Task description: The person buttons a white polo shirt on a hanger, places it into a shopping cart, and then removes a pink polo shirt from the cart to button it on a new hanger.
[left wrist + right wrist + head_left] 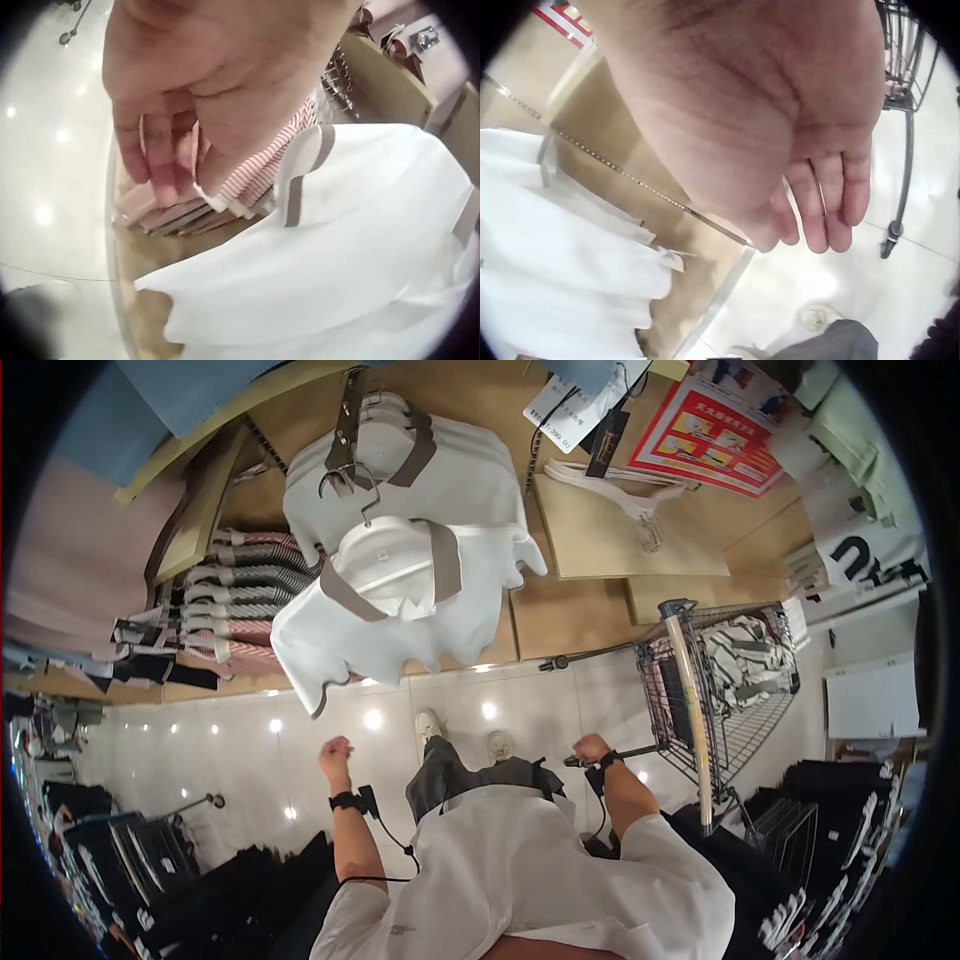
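Observation:
In the head view, my left hand (337,752) hangs in front of the body with its fingers loosely bent and nothing in them. Seen from the left wrist, that hand (217,75) overlaps a row of striped shirts (262,165). My right hand (592,747) hangs on the other side, beside the shopping cart (692,710). Its fingers (829,187) are relaxed and hold nothing in the right wrist view. Ahead of both hands hang white shirts (400,630) with taupe-edged collars, the front one on a metal-hooked hanger (368,500).
Striped clothing (745,660) lies in the cart. White hangers (615,488) hang at a wooden panel (625,545), below a red poster (710,440). Dark garments (240,895) fill racks behind the person on both sides. Shiny tiled floor (240,745) runs along the display.

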{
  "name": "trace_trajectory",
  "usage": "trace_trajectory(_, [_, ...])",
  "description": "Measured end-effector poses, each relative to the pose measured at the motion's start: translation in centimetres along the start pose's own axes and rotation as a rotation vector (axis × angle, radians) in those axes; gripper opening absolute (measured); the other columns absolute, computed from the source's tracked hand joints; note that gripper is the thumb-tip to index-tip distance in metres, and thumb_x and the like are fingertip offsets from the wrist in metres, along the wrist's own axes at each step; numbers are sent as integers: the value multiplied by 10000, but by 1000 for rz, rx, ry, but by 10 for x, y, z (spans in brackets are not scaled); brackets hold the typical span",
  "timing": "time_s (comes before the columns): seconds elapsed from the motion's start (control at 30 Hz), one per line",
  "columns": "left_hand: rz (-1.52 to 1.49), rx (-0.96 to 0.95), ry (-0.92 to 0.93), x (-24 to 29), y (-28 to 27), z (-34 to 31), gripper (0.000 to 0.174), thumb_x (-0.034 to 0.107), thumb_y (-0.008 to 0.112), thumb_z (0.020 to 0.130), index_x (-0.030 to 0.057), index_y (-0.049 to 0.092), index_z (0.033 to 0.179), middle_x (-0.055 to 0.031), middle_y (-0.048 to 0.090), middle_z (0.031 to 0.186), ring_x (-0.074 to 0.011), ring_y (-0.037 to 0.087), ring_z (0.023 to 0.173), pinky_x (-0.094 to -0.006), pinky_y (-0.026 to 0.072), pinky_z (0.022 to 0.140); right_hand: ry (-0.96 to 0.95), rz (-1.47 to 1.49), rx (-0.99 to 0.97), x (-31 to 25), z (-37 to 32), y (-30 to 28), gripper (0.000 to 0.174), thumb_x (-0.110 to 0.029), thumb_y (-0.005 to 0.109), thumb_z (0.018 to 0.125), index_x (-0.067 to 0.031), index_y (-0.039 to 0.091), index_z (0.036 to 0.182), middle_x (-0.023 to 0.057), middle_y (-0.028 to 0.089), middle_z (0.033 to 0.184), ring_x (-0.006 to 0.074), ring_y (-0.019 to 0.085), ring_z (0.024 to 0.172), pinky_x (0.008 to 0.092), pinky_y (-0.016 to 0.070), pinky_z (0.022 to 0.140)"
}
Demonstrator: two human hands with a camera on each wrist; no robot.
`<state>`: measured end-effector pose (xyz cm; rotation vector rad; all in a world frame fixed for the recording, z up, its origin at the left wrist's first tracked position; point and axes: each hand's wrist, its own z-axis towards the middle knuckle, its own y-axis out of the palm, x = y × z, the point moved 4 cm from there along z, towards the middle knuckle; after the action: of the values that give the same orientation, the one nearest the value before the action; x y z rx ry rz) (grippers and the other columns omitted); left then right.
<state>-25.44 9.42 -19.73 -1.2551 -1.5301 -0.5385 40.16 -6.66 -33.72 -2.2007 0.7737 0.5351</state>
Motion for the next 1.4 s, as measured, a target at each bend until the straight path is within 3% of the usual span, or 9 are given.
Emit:
trace_trajectory(0.17, [79,-167,-561,-77,-16,-118,160,101,707,838,7,653,956,-66,659,789,-139,625,633,-243,461,492,571,265,-113,15,-52,27,382,-319,548,845,-15,679,654,76,663,597,179,639,520,344,525,536])
trace_trajectory(0.4, [203,-102,-945,-162,-89,-222,222,152,656,893,-33,601,1003,-116,646,855,-233,658,710,-307,526,558,345,9,-44,2,21,-25,424,-415,625,818,-3,693,746,128,679,685,243,661,606,364,545,626])
trace_trajectory(0.57, [-207,-29,-804,-134,-112,-204,259,228,605,934,-15,594,1024,-95,651,866,-215,666,735,-315,551,608,39,-128,276,-76,146,-91,674,-466,745,732,32,601,1163,204,640,1121,322,620,1030,373,501,874])
trace_trajectory(0.73, [-141,145,-443,-26,-127,-165,212,182,597,937,-4,614,1037,-84,667,936,-168,658,797,-260,531,668,-62,373,255,-267,172,-167,832,-283,810,697,31,420,1361,212,622,1168,316,567,1148,366,462,958])
trace_trajectory(0.8, [-128,179,-395,6,-122,-161,218,183,605,937,-2,616,1051,-83,670,948,-163,656,811,-264,530,694,-158,417,342,-300,193,-182,993,-322,809,720,41,251,1458,252,429,1407,347,450,1287,366,360,1069])
trace_trajectory(0.9, [-94,90,-360,27,-100,-161,236,189,620,933,7,610,1083,-78,672,962,-163,658,840,-275,536,737,-198,400,589,-301,243,-184,1018,-261,815,716,30,208,1479,235,356,1468,327,388,1338,353,306,1104])
trace_trajectory(1.07, [52,-125,-385,23,-64,-146,377,229,687,884,-16,588,1153,-86,652,1028,-170,646,889,-279,518,774,-243,951,226,-314,246,-176,598,-154,763,789,23,514,1304,107,615,1231,217,546,1137,359,378,1005])
trace_trajectory(1.27, [195,-168,-249,23,-16,-85,595,306,793,780,-65,550,1177,-105,636,996,-181,613,909,-288,495,775,-296,804,275,-288,178,-123,524,-175,738,800,42,558,1242,120,642,1176,226,593,1064,323,433,943])
trace_trajectory(1.4, [238,-226,-137,50,39,-46,801,328,821,752,-91,427,1310,-210,549,1234,-287,542,1153,-342,460,946,-243,881,212,-292,79,-89,433,-179,681,887,33,554,1243,71,647,1144,156,591,1002,294,440,900])
